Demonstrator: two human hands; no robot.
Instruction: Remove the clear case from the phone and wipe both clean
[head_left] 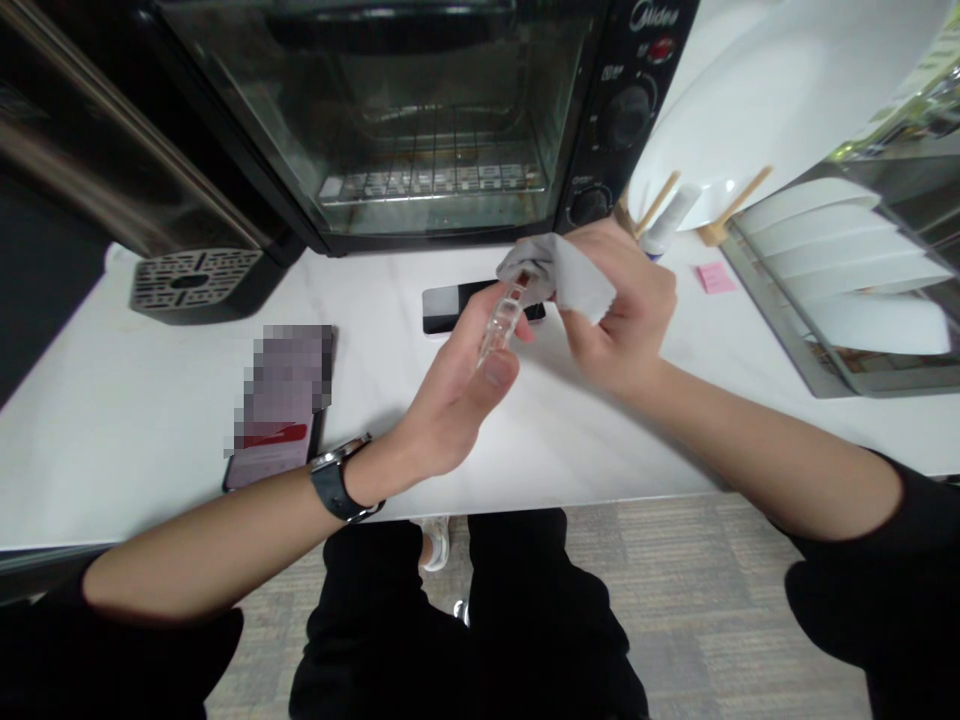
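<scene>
My left hand grips a clear phone case by its sides, thumb on the near edge, with the case seen nearly edge-on. In my right hand is a grey cloth, folded over the far end of the case and touching it. The fingers of my right hand are partly covered by the cloth. Beneath both hands a dark phone lies on the white counter, partly hidden by my left fingers.
A black toaster oven stands behind the hands. To the left are a machine with a drip tray and a second phone, its screen lit. On the right are a pink sticky note, a white bottle and a rack of white dishes.
</scene>
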